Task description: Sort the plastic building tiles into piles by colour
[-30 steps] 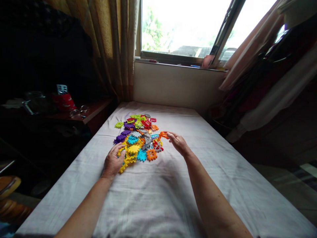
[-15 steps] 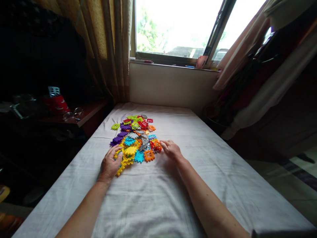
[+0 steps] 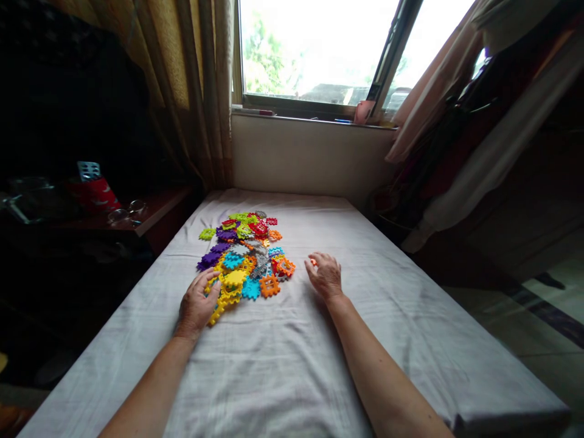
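A heap of flat, notched plastic building tiles in several colours lies on the cloth-covered surface. My left hand rests against the heap's near left edge, fingers stretched over the yellow tiles; it grips nothing that I can see. To the right of the heap and apart from it is my right hand, its fingers curled around a small orange tile, mostly hidden by the hand. An orange square tile and a light blue tile lie at the heap's near side. Purple tiles are at its left.
On the left, a dark side table bears a red container, a pair of glasses and a glass jug. Behind the surface are a wall and a window. Clothes hang at the right.
My right hand has drawn away from the heap to the right, with an orange tile in its fingers. My left hand stays by the yellow tiles. The camera view has shifted slightly.
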`<action>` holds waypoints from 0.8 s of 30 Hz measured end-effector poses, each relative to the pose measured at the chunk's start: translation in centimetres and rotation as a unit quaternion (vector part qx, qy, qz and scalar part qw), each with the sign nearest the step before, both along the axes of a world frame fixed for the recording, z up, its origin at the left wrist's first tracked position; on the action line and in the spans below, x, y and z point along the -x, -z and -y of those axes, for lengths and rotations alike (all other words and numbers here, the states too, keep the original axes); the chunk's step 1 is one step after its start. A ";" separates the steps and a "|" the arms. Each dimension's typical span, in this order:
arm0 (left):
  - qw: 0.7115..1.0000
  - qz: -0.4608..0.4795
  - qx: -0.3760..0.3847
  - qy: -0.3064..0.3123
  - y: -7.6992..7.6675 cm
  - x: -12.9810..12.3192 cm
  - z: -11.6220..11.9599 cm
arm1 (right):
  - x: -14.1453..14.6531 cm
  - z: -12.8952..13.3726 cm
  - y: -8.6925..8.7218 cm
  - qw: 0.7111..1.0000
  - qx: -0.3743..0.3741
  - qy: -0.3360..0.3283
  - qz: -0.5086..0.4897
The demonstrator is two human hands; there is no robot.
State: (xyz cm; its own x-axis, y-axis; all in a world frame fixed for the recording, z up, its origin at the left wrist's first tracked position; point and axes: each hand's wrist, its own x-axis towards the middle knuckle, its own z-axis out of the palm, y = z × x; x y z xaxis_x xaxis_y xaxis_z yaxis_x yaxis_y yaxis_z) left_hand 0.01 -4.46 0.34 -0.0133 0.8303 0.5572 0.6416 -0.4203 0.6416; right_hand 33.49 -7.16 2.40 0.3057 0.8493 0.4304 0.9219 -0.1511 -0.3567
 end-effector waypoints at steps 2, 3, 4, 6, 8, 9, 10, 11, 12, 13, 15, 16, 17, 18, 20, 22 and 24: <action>1.000 -0.002 0.001 -0.003 0.1 0.0 0.0 | 1.6 -0.1 0.1 0.996 -0.010 -0.084 -0.003; 1.000 -0.003 0.001 -0.005 0.1 0.1 0.0 | 2.3 -0.1 0.2 0.993 -0.008 -0.119 -0.005; 1.000 -0.003 0.001 -0.005 0.1 0.1 0.0 | 2.9 -0.1 0.3 0.990 -0.003 -0.144 -0.008; 1.000 -0.002 0.000 -0.002 0.1 0.1 0.0 | 3.6 0.0 0.4 0.986 0.015 -0.167 -0.016; 1.000 -0.001 -0.001 0.000 0.1 0.1 0.0 | 3.9 0.1 0.4 0.985 0.036 -0.170 -0.022; 1.000 0.000 -0.001 -0.001 0.1 0.0 0.0 | 3.8 0.1 0.3 0.985 0.046 -0.167 -0.023; 1.000 0.000 -0.001 -0.002 0.1 0.0 0.0 | 3.8 0.1 0.2 0.985 0.053 -0.162 -0.024; 1.000 0.000 -0.001 -0.002 0.1 0.0 0.0 | 3.7 0.1 0.2 0.985 0.057 -0.159 -0.025; 1.000 0.000 -0.001 -0.001 0.2 0.0 0.0 | 3.7 0.1 0.1 0.985 0.059 -0.158 -0.026; 1.000 0.000 -0.002 0.001 0.2 0.0 0.0 | 3.7 0.1 0.1 0.985 0.059 -0.159 -0.027; 1.000 0.002 -0.004 0.002 0.2 0.0 -0.1 | 3.7 0.0 0.2 0.986 0.056 -0.157 -0.031; 1.000 0.003 -0.006 0.000 0.3 0.0 -0.2 | 3.6 -0.1 0.4 0.987 0.052 -0.148 -0.037; 1.000 0.004 -0.007 -0.001 0.3 0.1 -0.2 | 3.4 -0.1 0.5 0.989 0.045 -0.132 -0.052; 1.000 0.005 -0.009 -0.002 0.3 0.1 -0.2 | 3.1 -0.2 0.6 0.991 0.036 -0.107 -0.074; 1.000 0.005 -0.012 0.000 0.4 0.2 -0.3 | 1.8 -0.5 0.9 0.990 0.007 -0.045 -0.136; 1.000 0.003 -0.014 0.005 0.4 0.2 -0.3 | -0.1 -0.8 1.1 0.980 -0.031 0.008 -0.198; 1.000 0.002 -0.013 0.005 0.4 0.2 -0.3 | -2.2 -1.1 1.2 0.965 -0.069 0.043 -0.249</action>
